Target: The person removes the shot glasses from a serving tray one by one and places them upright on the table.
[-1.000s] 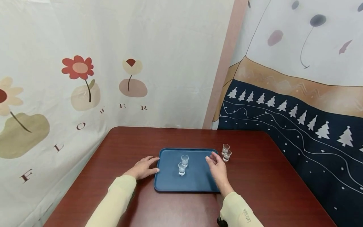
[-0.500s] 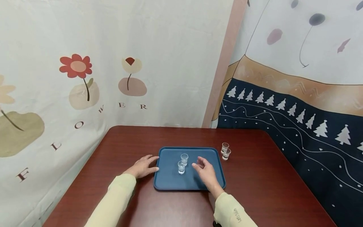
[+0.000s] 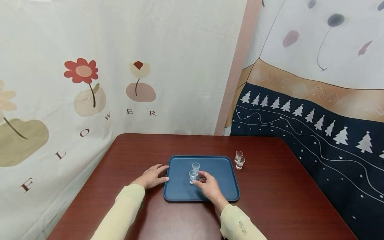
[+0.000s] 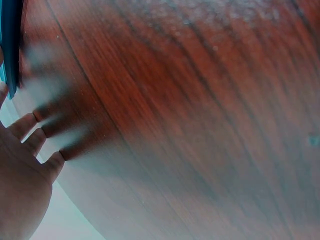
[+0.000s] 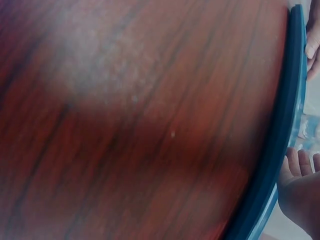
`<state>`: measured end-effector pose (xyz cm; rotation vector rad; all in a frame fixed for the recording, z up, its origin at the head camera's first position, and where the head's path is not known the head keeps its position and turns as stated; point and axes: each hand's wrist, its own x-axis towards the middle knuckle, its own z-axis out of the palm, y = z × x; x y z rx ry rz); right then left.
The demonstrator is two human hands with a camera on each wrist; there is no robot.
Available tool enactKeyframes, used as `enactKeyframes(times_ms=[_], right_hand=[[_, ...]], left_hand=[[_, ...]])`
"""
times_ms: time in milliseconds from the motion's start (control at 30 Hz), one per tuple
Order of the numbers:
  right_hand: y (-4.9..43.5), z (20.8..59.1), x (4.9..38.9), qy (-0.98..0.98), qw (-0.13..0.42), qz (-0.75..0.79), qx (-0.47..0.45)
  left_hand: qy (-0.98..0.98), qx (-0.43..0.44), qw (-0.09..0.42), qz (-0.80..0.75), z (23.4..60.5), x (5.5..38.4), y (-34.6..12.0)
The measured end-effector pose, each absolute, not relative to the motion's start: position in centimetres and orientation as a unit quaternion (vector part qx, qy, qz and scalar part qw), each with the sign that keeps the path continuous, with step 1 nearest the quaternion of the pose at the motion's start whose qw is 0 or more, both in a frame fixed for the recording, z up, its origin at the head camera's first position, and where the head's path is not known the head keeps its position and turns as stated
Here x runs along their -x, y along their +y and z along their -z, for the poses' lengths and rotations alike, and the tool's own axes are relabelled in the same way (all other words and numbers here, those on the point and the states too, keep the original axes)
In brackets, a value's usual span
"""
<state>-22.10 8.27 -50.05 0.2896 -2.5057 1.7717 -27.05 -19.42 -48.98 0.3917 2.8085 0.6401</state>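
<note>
A blue rectangular tray (image 3: pixel 222 186) lies on the table with two small clear shot glasses standing close together, the front one (image 3: pixel 192 178) and the back one (image 3: pixel 196 166). My right hand (image 3: pixel 210 188) is over the tray. Its thumb and fingertips reach the right side of the front glass, with a gap between thumb and index finger; whether they touch the glass cannot be made out. My left hand (image 3: pixel 151 176) has its fingers spread at the tray's left edge. In the left wrist view, the left hand's (image 4: pixel 25 175) fingers extend beside the tray's side (image 4: pixel 11 45).
Right of the tray's far corner, two more shot glasses stand near each other, one behind (image 3: pixel 238 156) and one in front (image 3: pixel 240 163). The reddish-brown wooden table (image 3: pixel 276 193) extends around the tray. Printed cloth (image 3: pixel 186 66) hangs behind the table.
My right hand has moved left from the tray's right edge, across the tray to the front shot glass. My left hand has stayed at the left edge.
</note>
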Motion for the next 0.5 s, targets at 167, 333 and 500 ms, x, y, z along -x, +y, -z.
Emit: enactKeyframes(times_ms=[167,333,500], right_hand=[[7.5,50.0,22.2,-0.818,0.008,-0.57,-0.08],[7.0,49.9,22.3,-0.823,0.018,-0.564,-0.067],[6.9,50.1,22.3,-0.824,0.046,-0.56,-0.078]], left_hand=[[0.961,-0.131,0.113,-0.215,49.0,26.9,-19.5],[0.961,-0.131,0.112,-0.217,49.0,26.8,-19.4],[0.961,-0.131,0.112,-0.216,49.0,26.7,-19.4]])
